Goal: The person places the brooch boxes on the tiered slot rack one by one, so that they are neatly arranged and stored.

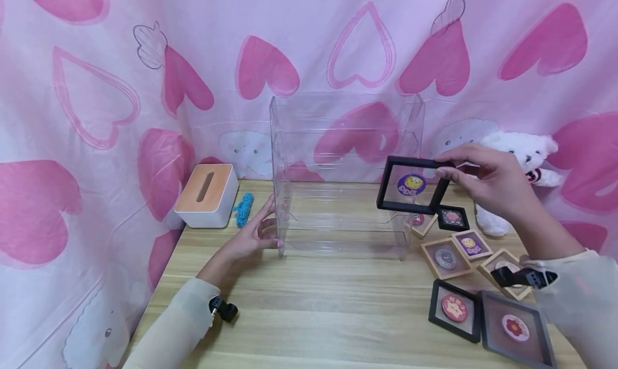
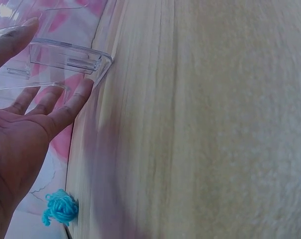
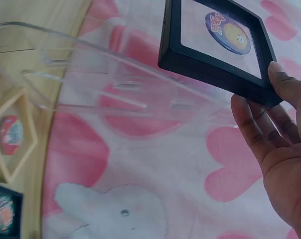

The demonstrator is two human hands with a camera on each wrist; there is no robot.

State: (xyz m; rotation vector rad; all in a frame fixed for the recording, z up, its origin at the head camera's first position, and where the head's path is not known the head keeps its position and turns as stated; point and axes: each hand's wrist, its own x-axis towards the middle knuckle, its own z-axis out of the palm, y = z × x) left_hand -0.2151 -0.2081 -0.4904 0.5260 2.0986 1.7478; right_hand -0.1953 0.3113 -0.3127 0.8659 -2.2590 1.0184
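A clear acrylic tiered display rack (image 1: pixel 345 245) stands on the wooden table. My right hand (image 1: pixel 497 181) holds a black square frame (image 1: pixel 386 189) by its right edge, thumb on one face and fingers on the other. Inside it, behind a clear window, sits a round purple badge (image 3: pixel 227 33) with a yellow figure. The frame is raised off the table at the rack's right side. My left hand (image 1: pixel 246 237) touches the rack's left side near the bottom, its fingers spread and fairly straight; in the left wrist view the fingertips (image 2: pixel 84 89) meet the clear panel.
Several framed badges lie right of the rack, including a wooden frame (image 1: pixel 446 258), a black frame (image 1: pixel 455 309) and a grey frame (image 1: pixel 515 327). A white plush bear (image 1: pixel 519 149) sits behind them. Left of the rack are a tissue box (image 1: pixel 207 194) and a blue yarn bundle (image 1: pixel 243 209).
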